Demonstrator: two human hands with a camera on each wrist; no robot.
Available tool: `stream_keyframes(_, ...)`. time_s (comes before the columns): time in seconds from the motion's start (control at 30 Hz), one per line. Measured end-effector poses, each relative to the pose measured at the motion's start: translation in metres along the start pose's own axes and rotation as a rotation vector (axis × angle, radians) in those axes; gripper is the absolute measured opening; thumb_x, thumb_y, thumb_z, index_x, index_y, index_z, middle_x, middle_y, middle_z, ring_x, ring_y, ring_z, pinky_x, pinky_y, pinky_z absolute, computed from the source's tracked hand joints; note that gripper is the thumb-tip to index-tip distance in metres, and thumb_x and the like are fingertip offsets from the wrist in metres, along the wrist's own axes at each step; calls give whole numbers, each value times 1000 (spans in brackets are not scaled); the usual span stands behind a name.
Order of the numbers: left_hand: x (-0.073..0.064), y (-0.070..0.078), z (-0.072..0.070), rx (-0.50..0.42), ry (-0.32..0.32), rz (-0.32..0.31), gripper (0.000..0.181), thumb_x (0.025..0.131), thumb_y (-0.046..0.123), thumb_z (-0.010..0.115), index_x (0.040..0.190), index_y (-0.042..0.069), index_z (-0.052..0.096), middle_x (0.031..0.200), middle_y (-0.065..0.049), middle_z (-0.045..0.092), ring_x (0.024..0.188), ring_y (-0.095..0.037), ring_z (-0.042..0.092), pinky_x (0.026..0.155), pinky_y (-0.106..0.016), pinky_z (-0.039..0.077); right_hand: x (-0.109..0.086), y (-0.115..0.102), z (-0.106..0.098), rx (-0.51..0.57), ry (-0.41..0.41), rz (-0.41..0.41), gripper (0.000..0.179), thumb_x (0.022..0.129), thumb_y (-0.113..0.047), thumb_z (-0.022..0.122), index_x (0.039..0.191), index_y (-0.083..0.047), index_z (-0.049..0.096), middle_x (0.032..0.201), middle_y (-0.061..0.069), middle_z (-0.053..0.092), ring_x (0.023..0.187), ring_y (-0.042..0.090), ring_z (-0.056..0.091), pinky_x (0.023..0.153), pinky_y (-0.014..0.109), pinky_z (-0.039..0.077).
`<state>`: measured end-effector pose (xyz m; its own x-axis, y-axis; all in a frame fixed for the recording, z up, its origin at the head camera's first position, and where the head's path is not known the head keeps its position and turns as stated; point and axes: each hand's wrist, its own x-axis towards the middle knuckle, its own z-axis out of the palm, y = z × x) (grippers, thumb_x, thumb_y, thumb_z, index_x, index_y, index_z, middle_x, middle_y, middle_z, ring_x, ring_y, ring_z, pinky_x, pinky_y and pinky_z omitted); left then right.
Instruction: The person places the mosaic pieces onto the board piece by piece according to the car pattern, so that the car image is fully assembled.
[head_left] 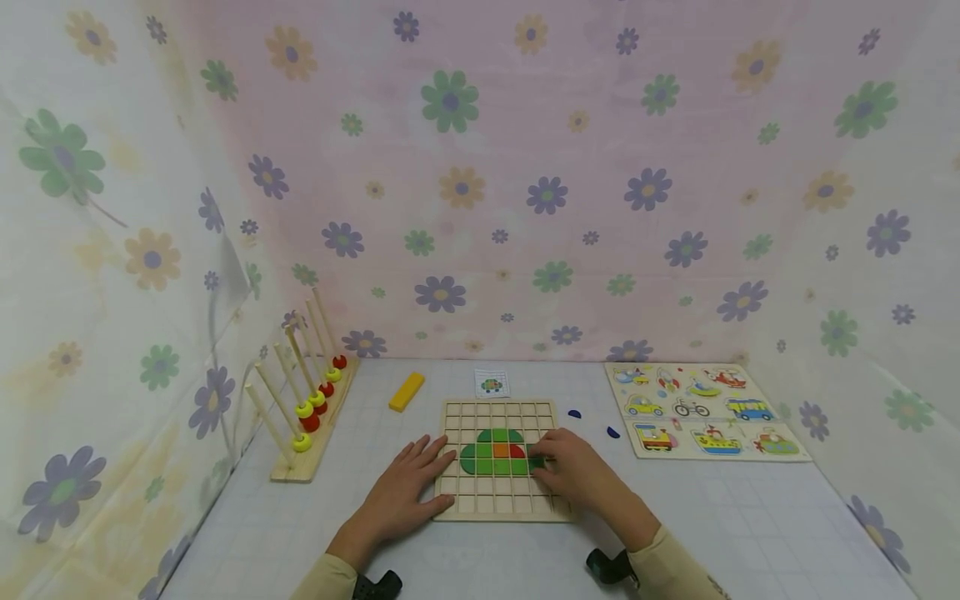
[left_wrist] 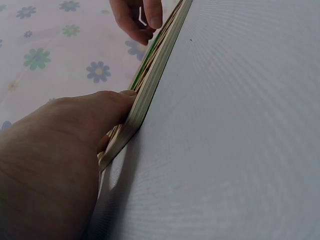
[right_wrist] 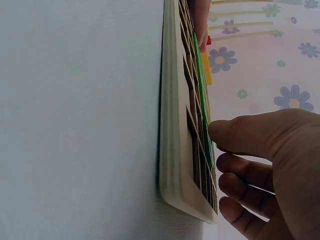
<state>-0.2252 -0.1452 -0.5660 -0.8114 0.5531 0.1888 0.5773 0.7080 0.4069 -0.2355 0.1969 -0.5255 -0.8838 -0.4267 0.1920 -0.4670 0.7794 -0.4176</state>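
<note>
A wooden grid board [head_left: 495, 504] lies flat on the table, its middle cells filled with green pieces [head_left: 483, 465], one orange square [head_left: 501, 450] and a red piece [head_left: 517, 451]. My left hand [head_left: 401, 492] rests at the board's left edge, fingers spread and thumb along the front left corner; the left wrist view shows the thumb [left_wrist: 117, 102] on the rim. Over the right end of the green shape is my right hand [head_left: 581, 471], its thumb [right_wrist: 240, 131] touching near the green pieces and its fingers loosely bent. The fingers partly cover the rightmost green piece.
Behind the board lies a small pattern card [head_left: 492, 384]. A yellow block [head_left: 407, 392] is back left, beside a wooden peg stand [head_left: 330, 425] with red and yellow beads. Two dark blue half-round pieces [head_left: 612, 432] lie right, near a vehicle picture puzzle [head_left: 705, 412].
</note>
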Motion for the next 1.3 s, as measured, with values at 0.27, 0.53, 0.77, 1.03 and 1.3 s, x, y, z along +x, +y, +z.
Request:
stream_keyframes(0.27,-1,2,-2,8,17,13,72,104,55,64,161,11,55,172,-10,41,160,-41,28,129,-61,23,0,1,2,25,-8,49,16,91,-9,87,105,-15,83,108,-5,69,102,15,64,94,43,60)
stream_keyframes(0.53,-3,3,-2,14,30,-13,71,102,56,67,160,15,57,173,-16,36,160,-39,31,128,-59,27,0,2,3,30,-9,40,17,91,-8,88,105,-16,83,107,-6,69,100,14,64,91,42,60)
stream_keyframes(0.77,-3,5,-1,-8,23,-32,74,101,56,68,160,14,57,172,-18,37,160,-39,30,129,-58,25,-3,11,-10,32,34,98,18,92,-11,87,109,-16,83,105,-11,69,97,11,63,86,38,60)
stream_keyframes(1.03,-1,-1,0,-46,-5,-82,83,98,59,71,164,11,51,173,-12,38,161,-35,28,130,-56,25,-14,41,-45,11,126,158,20,93,-8,87,112,-10,82,103,-3,70,91,16,61,78,38,58)
stream_keyframes(1.3,0,-3,-2,-101,20,-112,75,100,50,74,161,11,54,171,-9,42,161,-34,31,128,-58,29,-28,61,-55,29,68,248,19,95,-13,83,114,-9,82,102,-3,71,92,18,61,80,40,57)
